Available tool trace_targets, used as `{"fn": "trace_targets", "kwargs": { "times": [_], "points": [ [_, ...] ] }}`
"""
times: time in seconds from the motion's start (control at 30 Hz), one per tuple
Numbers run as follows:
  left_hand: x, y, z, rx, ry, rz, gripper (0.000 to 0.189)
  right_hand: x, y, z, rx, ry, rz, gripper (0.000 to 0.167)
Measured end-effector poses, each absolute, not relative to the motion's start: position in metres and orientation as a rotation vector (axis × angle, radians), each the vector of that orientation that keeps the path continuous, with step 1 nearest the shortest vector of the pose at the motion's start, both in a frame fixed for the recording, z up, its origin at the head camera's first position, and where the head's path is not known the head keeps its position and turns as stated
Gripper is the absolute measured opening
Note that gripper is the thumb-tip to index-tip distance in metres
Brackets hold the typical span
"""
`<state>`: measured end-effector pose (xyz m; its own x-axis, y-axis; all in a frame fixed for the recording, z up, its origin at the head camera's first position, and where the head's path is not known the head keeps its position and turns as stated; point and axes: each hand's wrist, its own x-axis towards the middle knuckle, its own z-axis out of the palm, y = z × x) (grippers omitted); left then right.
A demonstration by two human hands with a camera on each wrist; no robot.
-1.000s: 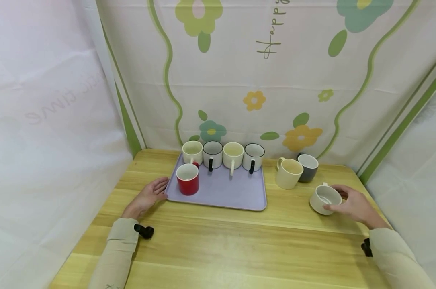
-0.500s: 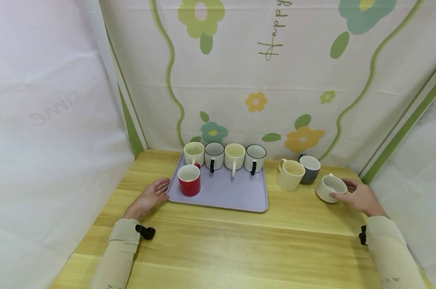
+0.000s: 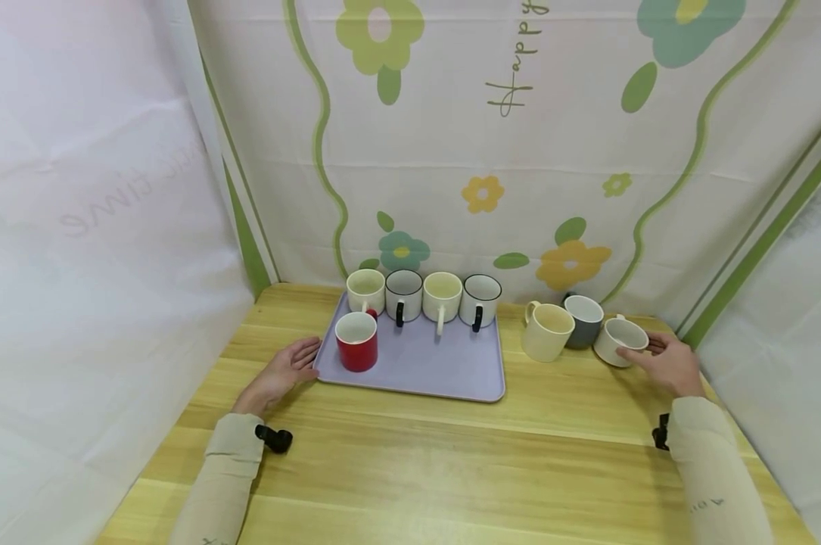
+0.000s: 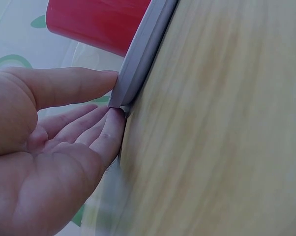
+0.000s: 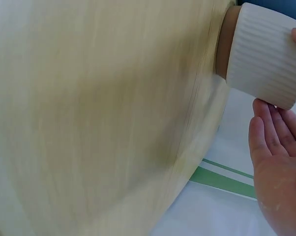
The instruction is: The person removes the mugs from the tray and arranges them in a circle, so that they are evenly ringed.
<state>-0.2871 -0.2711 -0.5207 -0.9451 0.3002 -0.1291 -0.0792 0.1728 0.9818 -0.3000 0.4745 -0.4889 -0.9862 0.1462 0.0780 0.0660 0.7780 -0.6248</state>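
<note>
Shoved the white cup (image 3: 611,350) further back, right of the tray (image 3: 437,359), pinched in my right hand (image 3: 673,365); straight-fingered left hand (image 3: 282,376) touches its corner, wide tabletop (image 3: 451,469) out front.

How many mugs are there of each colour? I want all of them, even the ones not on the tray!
Cream cylindrical mugs: 3
White cylindrical mugs with black rims: 2
Red cylindrical mug: 1
Dark grey rounded mug: 1
White ribbed mug: 1
Total: 8
</note>
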Motion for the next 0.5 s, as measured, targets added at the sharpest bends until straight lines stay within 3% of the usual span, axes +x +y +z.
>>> {"fn": "trace_targets", "kwargs": {
  "times": [0.3,0.5],
  "points": [
    [-0.286,-0.270,-0.520,0.217,2.164,1.830,0.076,-0.303,0.472,-0.491,-0.195,-2.856,0.970,0.091],
    [-0.285,-0.273,-0.522,0.245,2.156,1.836,0.076,-0.300,0.454,-0.472,-0.165,-2.789,0.923,0.096]
  ]
}}
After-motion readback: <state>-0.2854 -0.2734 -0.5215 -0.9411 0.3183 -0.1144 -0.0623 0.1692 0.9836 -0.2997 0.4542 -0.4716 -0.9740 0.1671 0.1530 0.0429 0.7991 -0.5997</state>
